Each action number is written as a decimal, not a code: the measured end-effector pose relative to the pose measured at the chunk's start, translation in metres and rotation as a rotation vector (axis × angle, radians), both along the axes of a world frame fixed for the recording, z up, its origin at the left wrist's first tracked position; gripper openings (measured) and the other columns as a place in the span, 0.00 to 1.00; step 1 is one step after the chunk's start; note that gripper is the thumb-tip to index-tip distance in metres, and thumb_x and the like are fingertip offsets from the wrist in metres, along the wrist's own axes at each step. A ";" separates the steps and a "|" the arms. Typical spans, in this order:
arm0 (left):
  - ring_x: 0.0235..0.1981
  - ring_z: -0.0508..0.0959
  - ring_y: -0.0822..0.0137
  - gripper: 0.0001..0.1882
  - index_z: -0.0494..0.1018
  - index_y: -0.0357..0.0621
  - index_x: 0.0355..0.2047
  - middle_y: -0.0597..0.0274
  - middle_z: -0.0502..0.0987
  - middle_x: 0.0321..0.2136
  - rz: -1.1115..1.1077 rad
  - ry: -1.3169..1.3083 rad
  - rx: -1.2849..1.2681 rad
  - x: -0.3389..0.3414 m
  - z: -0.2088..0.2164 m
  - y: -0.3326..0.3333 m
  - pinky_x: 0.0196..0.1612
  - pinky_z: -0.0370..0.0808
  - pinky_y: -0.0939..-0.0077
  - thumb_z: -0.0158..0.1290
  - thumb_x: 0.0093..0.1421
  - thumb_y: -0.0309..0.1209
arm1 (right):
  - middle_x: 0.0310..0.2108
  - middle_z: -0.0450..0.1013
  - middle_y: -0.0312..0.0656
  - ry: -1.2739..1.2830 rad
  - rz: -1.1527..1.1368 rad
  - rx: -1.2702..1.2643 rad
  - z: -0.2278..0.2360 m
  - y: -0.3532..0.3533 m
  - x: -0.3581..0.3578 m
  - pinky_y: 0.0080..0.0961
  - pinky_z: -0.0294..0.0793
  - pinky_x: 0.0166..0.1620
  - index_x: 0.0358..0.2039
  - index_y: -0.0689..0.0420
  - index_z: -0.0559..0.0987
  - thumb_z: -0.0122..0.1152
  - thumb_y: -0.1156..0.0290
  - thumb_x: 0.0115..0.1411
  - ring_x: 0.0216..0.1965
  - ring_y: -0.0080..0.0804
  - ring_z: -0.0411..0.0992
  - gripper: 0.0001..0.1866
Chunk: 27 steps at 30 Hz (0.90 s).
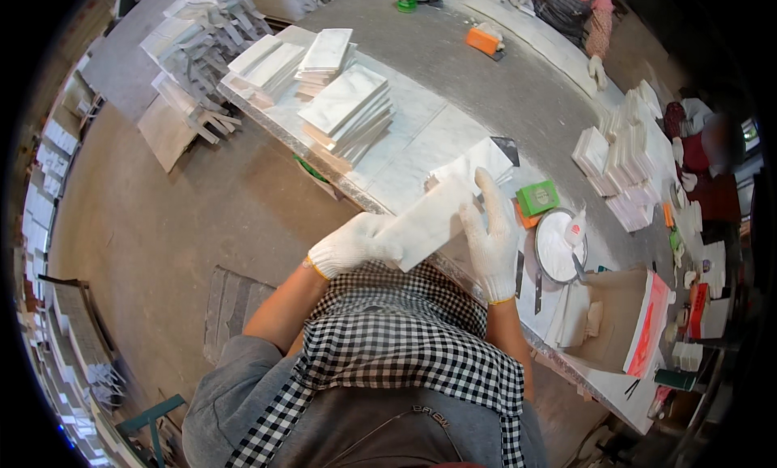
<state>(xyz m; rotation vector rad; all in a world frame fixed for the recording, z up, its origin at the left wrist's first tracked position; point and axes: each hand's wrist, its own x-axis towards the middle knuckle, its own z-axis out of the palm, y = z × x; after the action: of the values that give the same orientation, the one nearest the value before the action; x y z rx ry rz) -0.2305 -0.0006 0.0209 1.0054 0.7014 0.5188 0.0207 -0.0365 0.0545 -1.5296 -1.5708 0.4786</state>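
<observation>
A long, white veined marble tile (433,221) is held at a slant in front of my apron, above the table's near edge. My left hand (356,245), in a white knit glove, is closed around the tile's lower left end. At the tile's right side is my right hand (492,241), gloved alike, with its fingers stretched out and apart. Its thumb side overlaps the tile's edge; whether it presses on it I cannot tell. Just beyond, a small stack of white tiles (477,159) lies on the table, partly hidden by the held tile and my right hand.
Tile stacks (344,104) stand at the table's left, more (619,156) at the right. Near my right hand are a green block (537,197), a round pan of white powder (554,253) and an open cardboard box (615,314). Across the table, a co-worker's gloved hand (597,73) shows.
</observation>
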 end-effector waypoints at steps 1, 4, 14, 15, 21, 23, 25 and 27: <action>0.38 0.81 0.68 0.36 0.75 0.27 0.55 0.55 0.82 0.42 -0.023 -0.002 -0.004 0.000 0.001 0.001 0.41 0.81 0.74 0.72 0.51 0.40 | 0.59 0.73 0.55 0.003 0.039 -0.013 0.001 0.004 0.000 0.36 0.67 0.64 0.64 0.65 0.72 0.59 0.67 0.66 0.60 0.45 0.71 0.28; 0.40 0.81 0.69 0.35 0.75 0.27 0.55 0.56 0.83 0.42 -0.018 -0.010 0.023 -0.002 0.005 0.001 0.43 0.81 0.74 0.71 0.52 0.39 | 0.59 0.73 0.55 0.122 0.062 -0.065 0.001 0.009 -0.007 0.35 0.66 0.65 0.63 0.65 0.72 0.58 0.66 0.66 0.61 0.44 0.71 0.28; 0.34 0.82 0.69 0.28 0.75 0.26 0.51 0.59 0.82 0.38 0.279 -0.147 0.021 -0.022 0.024 0.027 0.34 0.80 0.77 0.68 0.57 0.35 | 0.56 0.76 0.51 0.184 0.027 -0.109 -0.015 -0.009 0.008 0.31 0.68 0.62 0.60 0.67 0.75 0.55 0.68 0.68 0.58 0.40 0.73 0.23; 0.33 0.82 0.69 0.27 0.74 0.26 0.51 0.58 0.82 0.37 0.277 -0.152 0.034 -0.030 0.035 0.038 0.32 0.81 0.78 0.68 0.57 0.33 | 0.54 0.78 0.50 0.174 0.032 -0.116 -0.023 -0.013 0.009 0.30 0.70 0.61 0.59 0.67 0.76 0.55 0.69 0.68 0.57 0.38 0.74 0.22; 0.32 0.83 0.69 0.25 0.73 0.32 0.52 0.61 0.81 0.37 0.326 -0.144 0.192 -0.057 0.060 0.125 0.28 0.82 0.76 0.65 0.60 0.34 | 0.49 0.80 0.53 0.204 0.006 -0.237 -0.070 -0.035 0.010 0.33 0.74 0.57 0.53 0.67 0.80 0.58 0.69 0.67 0.52 0.42 0.78 0.19; 0.33 0.84 0.68 0.21 0.73 0.35 0.51 0.62 0.80 0.37 0.354 -0.095 0.153 -0.065 0.061 0.147 0.27 0.83 0.74 0.63 0.62 0.33 | 0.49 0.81 0.53 0.225 0.021 -0.258 -0.087 -0.041 0.011 0.33 0.75 0.56 0.53 0.67 0.80 0.58 0.68 0.68 0.51 0.42 0.79 0.19; 0.32 0.83 0.67 0.18 0.73 0.38 0.50 0.62 0.80 0.37 0.412 -0.072 0.072 -0.067 0.064 0.163 0.26 0.83 0.72 0.62 0.63 0.31 | 0.48 0.81 0.53 0.245 0.021 -0.271 -0.102 -0.043 0.010 0.33 0.75 0.55 0.53 0.67 0.80 0.58 0.68 0.68 0.50 0.42 0.79 0.19; 0.32 0.83 0.67 0.17 0.73 0.38 0.50 0.62 0.80 0.37 0.396 -0.037 0.092 -0.072 0.064 0.172 0.26 0.83 0.71 0.62 0.64 0.32 | 0.47 0.81 0.52 0.263 0.014 -0.288 -0.109 -0.043 0.008 0.33 0.76 0.54 0.53 0.66 0.80 0.58 0.68 0.68 0.49 0.42 0.80 0.18</action>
<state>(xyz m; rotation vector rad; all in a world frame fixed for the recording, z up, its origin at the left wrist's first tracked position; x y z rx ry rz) -0.3021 0.1715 0.0852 0.9421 0.8543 0.9187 0.0284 -0.0795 -0.0543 -1.5925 -1.3516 0.9076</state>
